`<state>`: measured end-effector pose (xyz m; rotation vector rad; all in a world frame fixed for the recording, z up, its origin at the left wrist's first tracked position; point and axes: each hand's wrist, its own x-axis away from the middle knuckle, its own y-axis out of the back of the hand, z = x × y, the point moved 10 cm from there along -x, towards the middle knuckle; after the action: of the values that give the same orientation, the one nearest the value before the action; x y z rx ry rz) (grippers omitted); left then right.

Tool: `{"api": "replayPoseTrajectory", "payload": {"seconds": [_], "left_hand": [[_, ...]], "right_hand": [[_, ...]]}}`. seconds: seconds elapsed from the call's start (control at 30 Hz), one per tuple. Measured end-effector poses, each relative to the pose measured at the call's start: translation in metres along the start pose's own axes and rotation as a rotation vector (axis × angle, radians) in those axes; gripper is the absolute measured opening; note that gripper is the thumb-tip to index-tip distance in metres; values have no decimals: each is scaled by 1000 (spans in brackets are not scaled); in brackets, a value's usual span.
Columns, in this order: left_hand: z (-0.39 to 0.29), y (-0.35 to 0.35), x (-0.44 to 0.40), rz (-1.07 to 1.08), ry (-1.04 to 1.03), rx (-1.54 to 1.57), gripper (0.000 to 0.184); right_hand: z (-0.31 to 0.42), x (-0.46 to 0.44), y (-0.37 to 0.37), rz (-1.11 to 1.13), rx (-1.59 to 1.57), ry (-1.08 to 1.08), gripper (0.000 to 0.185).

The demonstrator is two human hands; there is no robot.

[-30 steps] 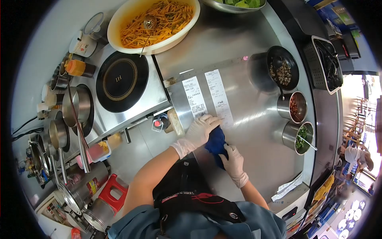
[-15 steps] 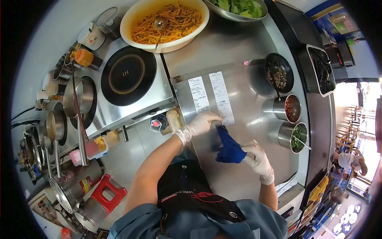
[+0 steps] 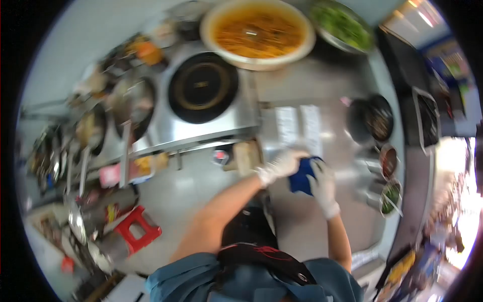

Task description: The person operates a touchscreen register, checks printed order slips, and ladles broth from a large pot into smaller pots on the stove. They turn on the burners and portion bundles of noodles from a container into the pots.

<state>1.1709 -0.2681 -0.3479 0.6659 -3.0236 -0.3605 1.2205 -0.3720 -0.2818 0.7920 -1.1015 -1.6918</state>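
A soft, deep-blue cloth (image 3: 301,181), roughly square, lies near two flat paper slips (image 3: 287,126) on the smooth, glossy metal surface (image 3: 332,226). The gloved right hand (image 3: 323,189) grasps its right side; the left hand (image 3: 287,165) touches its far-left corner, blur hiding whether it grips. Round metal pots (image 3: 374,194) line the right edge.

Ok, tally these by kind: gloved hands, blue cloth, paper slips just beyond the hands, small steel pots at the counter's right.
Gloved hands, left and right: 2
Blue cloth: 1
Paper slips: 2
Steel pots: 2
Total: 7
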Motion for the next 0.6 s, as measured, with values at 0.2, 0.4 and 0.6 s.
{"api": "replayPoseTrajectory", "payload": {"seconds": [0.2, 0.4, 0.6], "left_hand": [[-102, 106, 113, -303, -172, -303, 34], [23, 176, 378, -141, 424, -408, 27], [91, 322, 621, -220, 883, -618, 33]], "right_hand": [[24, -2, 24, -195, -15, -69, 44], [183, -53, 8, -169, -364, 205, 33], [424, -81, -31, -163, -215, 709, 32]]}}
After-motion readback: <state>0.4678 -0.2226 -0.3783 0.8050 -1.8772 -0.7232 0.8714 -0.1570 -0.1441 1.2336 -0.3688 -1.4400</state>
